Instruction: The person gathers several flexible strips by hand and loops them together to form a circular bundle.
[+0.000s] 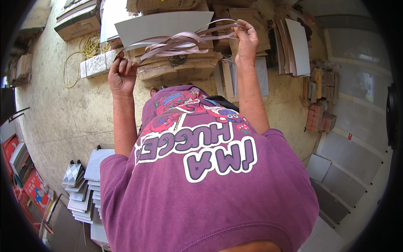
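A loose bundle of flat, pinkish-mauve plastic strips [184,43] stretches between my hands in looping folds. My right hand [247,42], at the far right of the bundle, pinches several strips between thumb and fingers. My left hand [123,77], lower and to the left, has its fingers curled round the other end, where a strip looks dark. Directly beyond the bundle is a pale grey flat panel [168,26]. Beneath the strips lie stacked brown cardboard cartons [176,71], partly covered by them.
A white wrapped block [97,64] and a coiled yellow cord [90,45] lie on the floor at left. Flat boards [298,46] lean at the far right. Stacked tile samples [79,197] stand near left. Large grey panels [348,180] line the right side.
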Available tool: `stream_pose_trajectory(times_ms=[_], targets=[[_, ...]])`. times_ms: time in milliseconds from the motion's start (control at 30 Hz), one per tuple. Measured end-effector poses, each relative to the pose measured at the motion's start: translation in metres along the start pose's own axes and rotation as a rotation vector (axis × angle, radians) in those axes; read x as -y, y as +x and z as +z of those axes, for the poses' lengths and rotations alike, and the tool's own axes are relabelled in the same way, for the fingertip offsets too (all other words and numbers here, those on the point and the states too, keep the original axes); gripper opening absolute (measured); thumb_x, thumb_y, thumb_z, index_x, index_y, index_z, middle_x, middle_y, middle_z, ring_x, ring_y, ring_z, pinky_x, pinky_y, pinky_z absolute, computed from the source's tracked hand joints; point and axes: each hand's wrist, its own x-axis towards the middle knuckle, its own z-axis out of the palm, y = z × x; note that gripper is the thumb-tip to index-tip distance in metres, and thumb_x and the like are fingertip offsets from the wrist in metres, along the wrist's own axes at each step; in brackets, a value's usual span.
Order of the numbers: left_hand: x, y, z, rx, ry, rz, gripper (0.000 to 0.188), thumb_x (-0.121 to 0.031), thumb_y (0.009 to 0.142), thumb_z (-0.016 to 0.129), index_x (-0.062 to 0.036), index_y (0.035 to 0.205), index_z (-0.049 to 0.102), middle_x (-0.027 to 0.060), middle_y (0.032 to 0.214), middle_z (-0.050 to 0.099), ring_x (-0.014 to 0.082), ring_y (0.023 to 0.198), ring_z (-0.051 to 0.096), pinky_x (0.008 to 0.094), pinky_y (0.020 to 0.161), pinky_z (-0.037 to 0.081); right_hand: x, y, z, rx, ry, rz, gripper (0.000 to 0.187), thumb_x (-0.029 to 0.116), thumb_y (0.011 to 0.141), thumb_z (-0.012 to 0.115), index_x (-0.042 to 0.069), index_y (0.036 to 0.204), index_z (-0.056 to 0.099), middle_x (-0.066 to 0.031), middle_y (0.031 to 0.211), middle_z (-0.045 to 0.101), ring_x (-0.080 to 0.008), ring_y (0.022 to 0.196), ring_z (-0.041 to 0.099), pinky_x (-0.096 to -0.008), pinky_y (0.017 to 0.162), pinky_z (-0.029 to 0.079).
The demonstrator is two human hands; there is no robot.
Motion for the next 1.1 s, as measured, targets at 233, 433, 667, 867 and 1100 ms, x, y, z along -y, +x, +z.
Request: stream_pose_trajectory(times_ms=[233,433,667,867,1100], targets=[[0.005,-0.003,0.005,-0.068,-0.158,-0.065,0.012,-0.006,0.087,0.047,0.0013,0.095,0.051,-0.0032,0.061,0.045,0.0106,0.053,0.036,0.0327,0.079,0.037,0.007,-0.002,-0.013,0.055,0.157,0.316,0.022,0.008,0.080,0.061,0.004,0.101,0.059,0.0001,0.072,0.057,-0.0093,0.061,0.057,-0.0258,0.060,0.053],[0.004,-0.007,0.007,-0.050,-0.221,-0.026,0.011,-0.008,0.085,0.046,-0.0021,0.093,0.052,-0.0026,0.066,0.050,0.0126,0.056,0.040,0.0351,0.080,0.039,0.003,0.001,-0.028,0.203,0.214,0.427,0.027,0.007,0.079,0.062,0.003,0.105,0.057,0.0011,0.070,0.057,-0.0099,0.062,0.058,-0.0282,0.060,0.055],[0.003,-0.003,-0.010,-0.091,-0.279,0.013,0.016,-0.011,0.088,0.046,-0.0017,0.093,0.058,0.0017,0.073,0.060,0.0153,0.062,0.048,0.0351,0.084,0.040,0.003,-0.007,-0.024,0.249,0.339,0.453,0.033,0.008,0.078,0.064,0.004,0.110,0.055,0.0012,0.072,0.056,-0.0108,0.062,0.057,-0.0299,0.065,0.055],[-0.001,-0.002,-0.015,-0.223,-0.267,0.056,0.021,-0.012,0.091,0.045,0.0002,0.104,0.056,0.0089,0.099,0.065,0.0195,0.071,0.055,0.0380,0.084,0.043,-0.002,-0.003,-0.037,0.329,0.634,0.592,0.034,0.008,0.080,0.064,0.005,0.112,0.054,0.0005,0.073,0.052,-0.0105,0.061,0.053,-0.0285,0.066,0.053],[0.002,-0.003,-0.015,-0.167,-0.322,0.040,0.025,-0.012,0.092,0.042,0.0005,0.114,0.046,0.0113,0.112,0.060,0.0185,0.075,0.053,0.0379,0.082,0.044,-0.004,0.003,-0.033,0.174,0.810,0.581,0.025,0.003,0.082,0.061,0.005,0.106,0.058,-0.0066,0.088,0.057,-0.0101,0.067,0.055,-0.0234,0.065,0.050]])
